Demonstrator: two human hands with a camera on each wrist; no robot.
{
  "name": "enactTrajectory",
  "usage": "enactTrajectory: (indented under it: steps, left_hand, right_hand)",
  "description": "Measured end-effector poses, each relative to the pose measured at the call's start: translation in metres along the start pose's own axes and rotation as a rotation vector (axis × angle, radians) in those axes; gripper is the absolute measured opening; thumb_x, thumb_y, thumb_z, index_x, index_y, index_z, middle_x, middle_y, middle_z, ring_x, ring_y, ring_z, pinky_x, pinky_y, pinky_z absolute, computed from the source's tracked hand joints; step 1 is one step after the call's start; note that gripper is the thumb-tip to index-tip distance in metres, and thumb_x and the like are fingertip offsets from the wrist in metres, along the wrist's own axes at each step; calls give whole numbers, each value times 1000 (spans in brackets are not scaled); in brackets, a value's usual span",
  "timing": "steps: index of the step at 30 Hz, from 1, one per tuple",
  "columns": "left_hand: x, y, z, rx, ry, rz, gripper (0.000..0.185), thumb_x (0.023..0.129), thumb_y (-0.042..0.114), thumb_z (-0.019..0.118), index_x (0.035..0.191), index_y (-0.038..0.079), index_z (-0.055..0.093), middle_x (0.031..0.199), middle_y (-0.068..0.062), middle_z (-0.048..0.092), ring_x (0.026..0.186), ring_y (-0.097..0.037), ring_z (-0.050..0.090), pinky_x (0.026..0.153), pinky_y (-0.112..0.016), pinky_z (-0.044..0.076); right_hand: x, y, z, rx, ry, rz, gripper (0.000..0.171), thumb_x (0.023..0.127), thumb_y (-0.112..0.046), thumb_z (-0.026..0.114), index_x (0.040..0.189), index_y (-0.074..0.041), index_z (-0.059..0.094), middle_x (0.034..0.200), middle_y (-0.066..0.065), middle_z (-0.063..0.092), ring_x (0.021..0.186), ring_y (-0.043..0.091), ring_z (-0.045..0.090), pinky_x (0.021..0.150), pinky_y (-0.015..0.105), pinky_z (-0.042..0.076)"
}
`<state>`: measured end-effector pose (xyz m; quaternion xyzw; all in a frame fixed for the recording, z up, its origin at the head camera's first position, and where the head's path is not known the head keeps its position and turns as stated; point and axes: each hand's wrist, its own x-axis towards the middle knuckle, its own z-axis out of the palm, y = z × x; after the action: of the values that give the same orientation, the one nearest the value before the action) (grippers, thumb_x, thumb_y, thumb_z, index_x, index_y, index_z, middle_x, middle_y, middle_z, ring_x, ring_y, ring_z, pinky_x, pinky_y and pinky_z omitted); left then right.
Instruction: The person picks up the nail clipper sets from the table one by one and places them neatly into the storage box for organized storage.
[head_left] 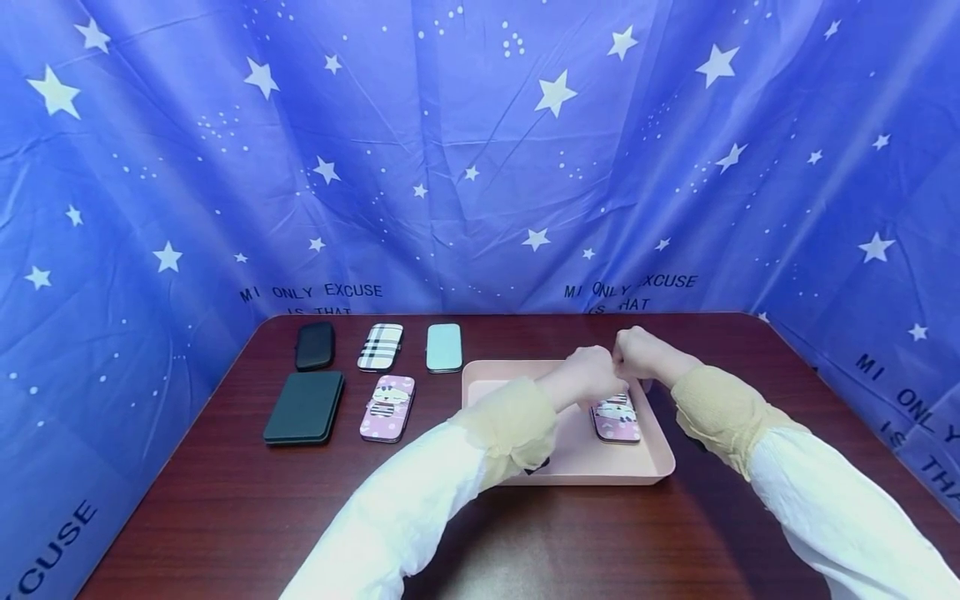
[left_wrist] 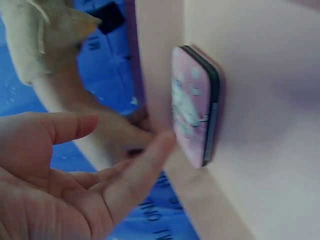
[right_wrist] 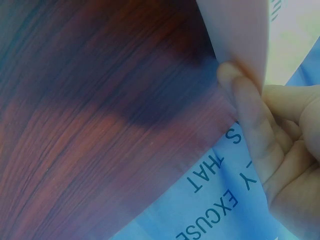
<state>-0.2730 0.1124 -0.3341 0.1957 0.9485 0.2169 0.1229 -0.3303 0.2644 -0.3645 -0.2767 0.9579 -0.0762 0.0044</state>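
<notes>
Pink case: a pink cartoon-printed rectangular case with a dark edge lies flat inside my pale pink plastic tray, right of the frame's centre.
Left hand: my left hand hovers just above the case; the wrist view shows its fingers loose and holding nothing.
Right hand: my right hand sits at the tray's far right rim, fingertips pressed on the edge.
Table: dark red-brown wooden tabletop.
Other cases: five more lie in two rows, centre left.
</notes>
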Motion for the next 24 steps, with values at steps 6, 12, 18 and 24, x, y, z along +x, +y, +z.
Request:
enactTrajectory:
  steps: [6,12,18,24]
  left_hand:
    - [-22,5,-14,238,122,102,33,87,46,60,101,17,61,102,3,63,90,-10,58,72,-24,48]
    - [-48,5,-22,283,230,113,57,87,55,56,126,14,47,115,-1,54,106,-16,52,87,-30,48]
    - [-73,-8,-30,358,317,128,87,80,70,53,145,16,31,136,-3,46,120,-20,47,91,-38,46]
    - [-93,-28,-39,382,388,143,91,82,73,46,148,14,25,149,-10,34,134,-26,36,105,-48,35]
  right_hand:
    - [2,0,0,-89,5,26,27,62,4,59,44,-13,49,46,-5,50,41,8,49,49,25,47]
    - [1,0,2,-75,9,10,22,65,3,61,47,-10,61,51,2,59,43,13,58,51,26,52]
    - [-1,1,3,16,-4,10,21,67,6,59,51,-7,64,57,8,64,33,12,56,37,20,46]
    - [-1,-2,1,17,-16,19,19,67,7,57,54,-5,65,61,10,67,33,13,56,36,20,46]
